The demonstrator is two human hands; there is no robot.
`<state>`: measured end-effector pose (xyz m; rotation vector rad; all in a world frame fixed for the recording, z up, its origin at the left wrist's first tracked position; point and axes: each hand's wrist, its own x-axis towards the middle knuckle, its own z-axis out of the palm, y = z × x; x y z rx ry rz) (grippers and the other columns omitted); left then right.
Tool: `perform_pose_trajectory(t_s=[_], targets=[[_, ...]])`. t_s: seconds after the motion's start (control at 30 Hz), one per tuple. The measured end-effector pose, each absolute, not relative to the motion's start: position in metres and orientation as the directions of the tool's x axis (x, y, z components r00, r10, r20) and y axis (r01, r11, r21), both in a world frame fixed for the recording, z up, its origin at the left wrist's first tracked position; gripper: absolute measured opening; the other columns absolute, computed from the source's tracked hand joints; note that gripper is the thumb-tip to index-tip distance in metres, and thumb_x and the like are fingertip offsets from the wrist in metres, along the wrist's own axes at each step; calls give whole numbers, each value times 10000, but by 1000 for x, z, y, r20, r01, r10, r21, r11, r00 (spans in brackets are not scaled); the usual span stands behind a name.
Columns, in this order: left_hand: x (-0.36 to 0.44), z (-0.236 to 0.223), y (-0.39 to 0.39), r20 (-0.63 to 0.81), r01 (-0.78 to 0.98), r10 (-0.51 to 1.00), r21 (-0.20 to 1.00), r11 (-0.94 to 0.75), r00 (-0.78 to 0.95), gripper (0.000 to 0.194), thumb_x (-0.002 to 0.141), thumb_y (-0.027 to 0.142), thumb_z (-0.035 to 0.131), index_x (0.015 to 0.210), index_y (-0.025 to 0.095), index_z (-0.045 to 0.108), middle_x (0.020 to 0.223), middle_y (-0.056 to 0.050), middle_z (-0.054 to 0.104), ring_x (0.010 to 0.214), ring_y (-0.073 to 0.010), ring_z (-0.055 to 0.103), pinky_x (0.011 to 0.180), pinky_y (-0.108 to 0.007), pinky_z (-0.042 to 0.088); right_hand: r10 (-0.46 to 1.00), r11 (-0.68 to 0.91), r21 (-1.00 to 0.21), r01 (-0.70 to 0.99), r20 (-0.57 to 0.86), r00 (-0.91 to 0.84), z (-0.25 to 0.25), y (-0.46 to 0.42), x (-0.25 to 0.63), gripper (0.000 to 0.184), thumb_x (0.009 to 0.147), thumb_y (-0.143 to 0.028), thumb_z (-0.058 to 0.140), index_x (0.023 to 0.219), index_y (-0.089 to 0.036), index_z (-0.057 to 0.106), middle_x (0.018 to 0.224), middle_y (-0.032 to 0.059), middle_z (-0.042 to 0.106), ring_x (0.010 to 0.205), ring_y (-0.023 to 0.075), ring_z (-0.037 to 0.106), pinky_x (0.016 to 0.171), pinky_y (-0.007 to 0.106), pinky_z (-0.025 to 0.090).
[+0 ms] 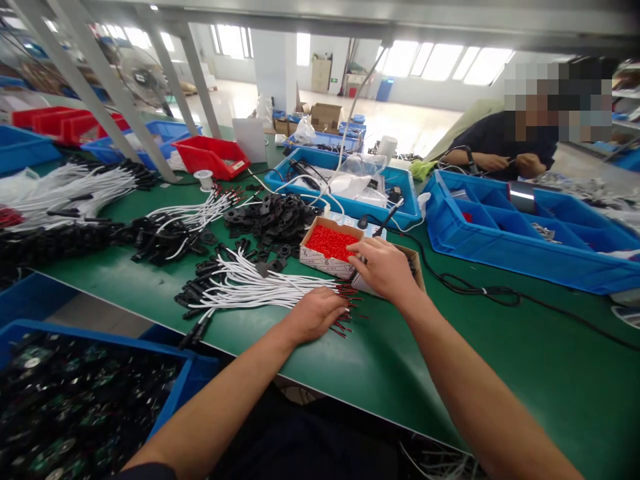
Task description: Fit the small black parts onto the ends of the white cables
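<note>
1. The white cables (260, 287) lay in a loose bunch on the green table (400, 380), black plugs (197, 293) to the left and thin dark-red ends (345, 327) to the right
2. The left hand (313, 317) rested on those ends, fingers curled; whether they gripped one, I cannot tell
3. The right hand (387, 267) reached to the open box's (325, 265) right side, fingers bent at the red bits (330, 241); any pinch was unclear
4. No red bit could be made out on a cable, so little of this bunch seemed finished, though hidden ends left that uncertain
5. More cables (195, 217) lay farther left, their state unclear
</note>
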<state>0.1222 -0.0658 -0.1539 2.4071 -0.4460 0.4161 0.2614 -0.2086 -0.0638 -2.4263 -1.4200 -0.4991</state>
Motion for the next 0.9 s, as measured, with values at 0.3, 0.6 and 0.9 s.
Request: perform_pose_trajectory(t_s=[0.3,0.6,0.9], targets=[[121,-154,-63,433,-419,-165,597,-684,886,166,967,234,453,974,166,605,943,-50,636,908,-169,554,835,-293,434,845,-467,211,859,-179,504,-61,-143,316,250,861,-371,611,938,-169,735,993,146,701,957,293,641,805,363,431],[124,-160,-63,487,-463,-150,624,-629,860,194,954,247,507,1066,209,661,995,-22,680,939,-156,575,864,-289,439,821,-512,194,837,-176,543,-62,-139,315,199,831,-219,594,960,-159,733,1024,147,702,951,298,657,754,337,474],[124,-158,-63,463,-409,-126,585,-700,877,164,942,311,537,925,191,647,891,-21,663,855,-154,574,788,-278,428,845,-529,128,839,-14,535,-71,-143,319,200,864,-346,604,906,-186,715,935,103,711,877,263,654,708,319,459]])
